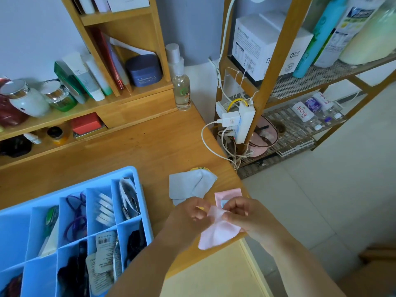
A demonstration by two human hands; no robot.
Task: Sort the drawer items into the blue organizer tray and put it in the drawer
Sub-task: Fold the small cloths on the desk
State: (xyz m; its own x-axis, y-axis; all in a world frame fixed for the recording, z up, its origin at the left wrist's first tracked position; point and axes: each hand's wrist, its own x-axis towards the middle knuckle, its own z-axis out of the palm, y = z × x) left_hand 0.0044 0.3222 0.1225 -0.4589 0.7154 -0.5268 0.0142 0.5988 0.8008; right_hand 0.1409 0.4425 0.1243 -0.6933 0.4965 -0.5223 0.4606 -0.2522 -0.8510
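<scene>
Both hands meeting over the table edge at 5 o'clock — left hand and right hand fingers curled, pinching pink cloth; tray at 8 o'clock.

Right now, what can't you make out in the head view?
- Blue organizer tray: left and bottom cells cut off by the frame edge.
- Pink cloth: its middle is hidden by left hand and right hand.
- Yellow item: mostly under the grey cloth.
- Barcode packets: print too small.
</scene>
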